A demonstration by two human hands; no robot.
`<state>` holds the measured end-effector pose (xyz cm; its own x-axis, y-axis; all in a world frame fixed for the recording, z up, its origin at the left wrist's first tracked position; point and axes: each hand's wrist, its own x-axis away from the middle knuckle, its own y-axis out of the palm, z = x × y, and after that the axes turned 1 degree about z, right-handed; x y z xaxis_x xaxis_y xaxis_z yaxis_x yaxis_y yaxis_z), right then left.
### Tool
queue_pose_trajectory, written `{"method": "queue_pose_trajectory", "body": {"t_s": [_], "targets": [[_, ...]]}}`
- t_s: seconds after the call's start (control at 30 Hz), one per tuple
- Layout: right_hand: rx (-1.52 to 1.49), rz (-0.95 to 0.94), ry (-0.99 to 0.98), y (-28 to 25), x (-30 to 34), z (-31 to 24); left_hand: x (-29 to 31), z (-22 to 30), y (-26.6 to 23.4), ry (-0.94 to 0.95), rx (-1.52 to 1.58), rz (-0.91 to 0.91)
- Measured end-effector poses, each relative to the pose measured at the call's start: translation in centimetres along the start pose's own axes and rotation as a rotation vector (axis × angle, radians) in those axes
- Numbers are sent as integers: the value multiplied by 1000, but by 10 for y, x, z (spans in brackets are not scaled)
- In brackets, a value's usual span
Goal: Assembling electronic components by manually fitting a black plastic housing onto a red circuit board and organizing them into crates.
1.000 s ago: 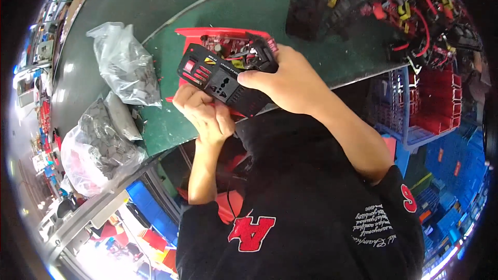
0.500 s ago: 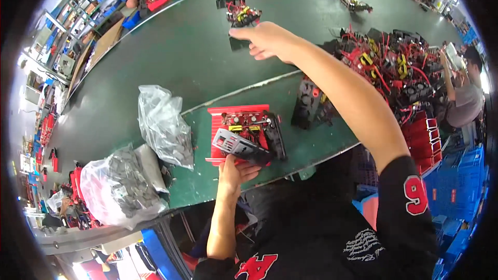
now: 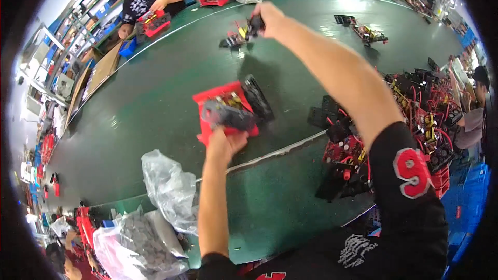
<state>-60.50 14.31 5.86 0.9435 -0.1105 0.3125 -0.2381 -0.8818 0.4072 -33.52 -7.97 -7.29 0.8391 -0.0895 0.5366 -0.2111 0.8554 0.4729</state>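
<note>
My left hand [image 3: 225, 144] is closed on the near side of a red metal housing [image 3: 205, 106], blurred by motion over the green table. Inside the housing sits a circuit board [image 3: 231, 98] with yellow parts. A dark end plate [image 3: 233, 117] lies slanted across its near side, and a black end panel [image 3: 258, 98] stands at its right. Farther off, my right hand [image 3: 271, 21] grips a black panel [image 3: 255, 25] at the right end of a circuit board assembly [image 3: 238, 36] with red and yellow parts. That assembly is tilted; whether it touches the table I cannot tell.
Clear plastic bags [image 3: 171, 189] of grey parts [image 3: 140, 238] lie near left. A heap of circuit board assemblies [image 3: 415, 103] covers the right side. Another assembly [image 3: 369, 33] lies far right. A person [image 3: 155, 0] handles a red unit [image 3: 154, 23] at the far left.
My left hand has carried the red housing away from me, past the table seam. My right hand has closed on the far circuit board assembly, which is now tilted. The view has shifted.
</note>
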Motion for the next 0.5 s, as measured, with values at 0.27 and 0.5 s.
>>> {"method": "queue_pose_trajectory", "body": {"t_s": [0.27, 0.5], "targets": [[327, -417, -391, -23, 202, -181, -134, 100, 38, 193, 23, -93], [702, -304, -589, -59, 354, -188, 24, 35, 68, 23, 198, -581]]}}
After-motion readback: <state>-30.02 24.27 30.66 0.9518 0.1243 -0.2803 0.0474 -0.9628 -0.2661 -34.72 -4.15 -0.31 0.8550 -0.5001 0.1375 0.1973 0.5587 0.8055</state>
